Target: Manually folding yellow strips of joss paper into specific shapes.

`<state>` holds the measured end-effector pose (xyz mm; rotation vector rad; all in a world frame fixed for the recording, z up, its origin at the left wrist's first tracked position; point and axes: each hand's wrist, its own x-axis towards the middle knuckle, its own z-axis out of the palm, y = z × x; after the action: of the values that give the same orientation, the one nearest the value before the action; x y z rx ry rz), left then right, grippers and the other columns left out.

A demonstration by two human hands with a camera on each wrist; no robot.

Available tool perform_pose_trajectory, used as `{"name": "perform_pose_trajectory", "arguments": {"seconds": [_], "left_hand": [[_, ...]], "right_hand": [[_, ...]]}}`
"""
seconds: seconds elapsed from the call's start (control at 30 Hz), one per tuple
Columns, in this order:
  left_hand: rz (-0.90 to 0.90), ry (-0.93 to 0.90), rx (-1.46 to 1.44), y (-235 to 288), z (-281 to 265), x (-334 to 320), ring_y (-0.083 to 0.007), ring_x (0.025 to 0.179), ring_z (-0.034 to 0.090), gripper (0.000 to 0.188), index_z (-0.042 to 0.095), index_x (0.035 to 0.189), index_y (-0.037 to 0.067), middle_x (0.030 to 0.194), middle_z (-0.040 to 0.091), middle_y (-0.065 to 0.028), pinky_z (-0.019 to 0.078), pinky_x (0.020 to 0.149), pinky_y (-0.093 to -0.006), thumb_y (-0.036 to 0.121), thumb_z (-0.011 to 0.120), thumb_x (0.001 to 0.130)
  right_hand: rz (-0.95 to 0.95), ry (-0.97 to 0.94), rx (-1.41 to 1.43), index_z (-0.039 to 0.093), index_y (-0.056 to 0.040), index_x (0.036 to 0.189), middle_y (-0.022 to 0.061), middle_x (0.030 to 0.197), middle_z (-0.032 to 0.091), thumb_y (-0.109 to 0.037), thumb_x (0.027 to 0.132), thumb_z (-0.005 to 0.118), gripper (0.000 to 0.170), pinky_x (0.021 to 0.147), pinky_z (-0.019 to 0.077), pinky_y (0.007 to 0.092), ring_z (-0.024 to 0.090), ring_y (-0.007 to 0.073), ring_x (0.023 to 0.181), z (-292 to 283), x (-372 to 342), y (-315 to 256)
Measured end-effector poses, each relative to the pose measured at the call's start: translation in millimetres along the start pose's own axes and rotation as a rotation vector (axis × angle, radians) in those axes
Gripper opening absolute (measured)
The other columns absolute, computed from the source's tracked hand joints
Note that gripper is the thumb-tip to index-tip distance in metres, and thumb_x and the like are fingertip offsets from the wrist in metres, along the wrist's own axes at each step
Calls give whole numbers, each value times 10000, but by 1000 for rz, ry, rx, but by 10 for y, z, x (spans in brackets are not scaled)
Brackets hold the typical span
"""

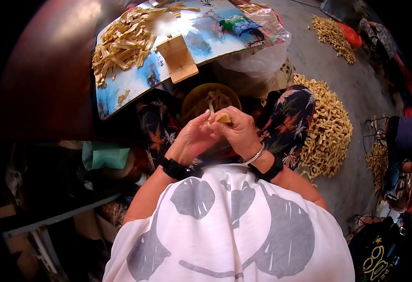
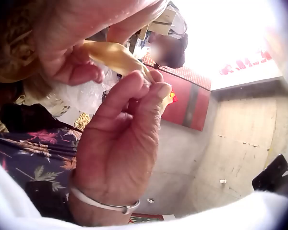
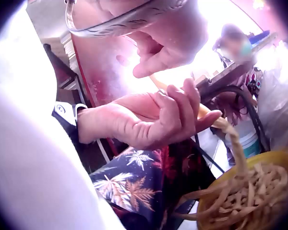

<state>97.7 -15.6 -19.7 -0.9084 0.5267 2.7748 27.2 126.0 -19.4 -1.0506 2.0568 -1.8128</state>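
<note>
In the head view both hands meet over the lap. A pale yellow tofu skin strip runs between them. My right hand, with a silver bangle, pinches the strip between thumb and forefinger in the left wrist view. My left hand holds another stretch of it with curled fingers, and the right wrist view shows a strip trailing from those fingers down to a yellow bowl. Several loose strips lie in this bowl, which stands between the knees just beyond the hands.
A low table with a painted top bears a heap of flat strips, a wooden stand and a blue-green packet. A clear plastic bag hangs at its right. Knotted pieces are heaped on the floor beside the right knee.
</note>
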Motion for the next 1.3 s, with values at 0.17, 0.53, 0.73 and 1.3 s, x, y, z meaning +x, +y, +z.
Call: {"name": "perform_pose_trajectory", "arguments": {"seconds": [0.17,0.53,0.73,1.3], "left_hand": [[153,115,141,4,-175,164,-107,608,523,180,567,1064,-9,767,576,-25,423,528,-221,131,598,954],[1008,31,2124,5,41,-28,-315,701,618,123,616,969,55,763,575,-132,515,634,-386,25,610,850],[1390,102,2216,-51,190,-158,-280,710,613,252,625,1019,61,772,550,-97,511,592,-362,2,626,775],[1214,24,1800,-20,172,-187,-393,831,594,284,596,1089,9,934,539,-190,514,699,-420,-75,560,820]], "right_hand": [[77,42,115,671,-16,926,98,816,613,-100,843,728,131,543,508,266,655,182,638,-65,-176,-69],[-72,143,-8,599,-27,915,46,879,648,-155,989,561,153,519,537,243,640,120,736,-135,-21,93],[485,105,260,596,-38,949,77,780,671,-216,974,594,180,513,570,276,663,126,667,-29,80,212],[358,-60,345,630,-43,1126,57,1071,650,-236,984,559,249,780,520,288,628,167,925,64,-32,275]]}}
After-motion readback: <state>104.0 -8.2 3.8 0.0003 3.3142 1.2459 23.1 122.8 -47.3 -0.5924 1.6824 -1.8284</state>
